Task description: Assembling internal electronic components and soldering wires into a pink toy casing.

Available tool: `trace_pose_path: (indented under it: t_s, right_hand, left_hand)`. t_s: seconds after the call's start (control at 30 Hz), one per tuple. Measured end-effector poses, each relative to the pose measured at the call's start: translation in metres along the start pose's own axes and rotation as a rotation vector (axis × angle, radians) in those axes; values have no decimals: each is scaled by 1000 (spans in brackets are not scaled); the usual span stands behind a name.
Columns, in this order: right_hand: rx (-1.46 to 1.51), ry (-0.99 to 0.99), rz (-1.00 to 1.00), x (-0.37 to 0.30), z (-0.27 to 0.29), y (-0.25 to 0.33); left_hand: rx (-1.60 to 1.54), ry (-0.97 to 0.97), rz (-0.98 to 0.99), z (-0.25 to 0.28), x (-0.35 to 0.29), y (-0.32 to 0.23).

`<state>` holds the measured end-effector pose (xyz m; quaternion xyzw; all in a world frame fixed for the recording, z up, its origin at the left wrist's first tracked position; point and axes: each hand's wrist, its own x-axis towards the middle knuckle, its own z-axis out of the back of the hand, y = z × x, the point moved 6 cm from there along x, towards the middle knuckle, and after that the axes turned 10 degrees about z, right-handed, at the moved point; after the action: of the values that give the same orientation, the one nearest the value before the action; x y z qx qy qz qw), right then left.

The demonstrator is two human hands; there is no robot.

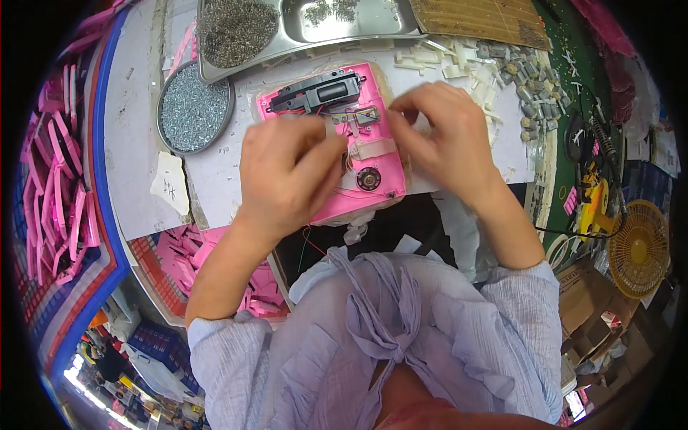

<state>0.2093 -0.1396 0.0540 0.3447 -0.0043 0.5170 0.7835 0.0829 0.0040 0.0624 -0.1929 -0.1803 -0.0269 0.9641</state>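
A pink plastic housing (328, 209) lies open side up on the worktable in front of me. Along its far edge sits a black rectangular mechanism (315, 93), with a small metal-cased part (367, 115), thin wires, a whitish strip (374, 148) and a round speaker (368, 178) nearer me. My left hand (287, 170) is closed over the housing's left side, fingertips bent in toward the wires; whatever they pinch is hidden. At the right edge, my right hand (448, 129) has its fingers curled and thumb and forefinger drawn together; anything between them is too small to make out.
A round dish of small screws (193, 107) stands left of the housing. Behind are a metal tray (287, 54) of small metal parts and cardboard (487, 21). White plastic pieces (459, 61) and small motors (534, 100) lie right. Pink pieces (57, 193) fill a left-hand bin.
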Motion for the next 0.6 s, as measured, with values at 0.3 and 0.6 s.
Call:
trace_pose_path:
  t_s: [0.3,0.6]
  right_hand:
    - [-141,254,-112,22,-20,-3]
    - [-79,258,-200,17,-22,-5]
  left_hand:
    - [40,-116,-90,-27,22,28]
    - [-27,-75,-99,-23,34,12]
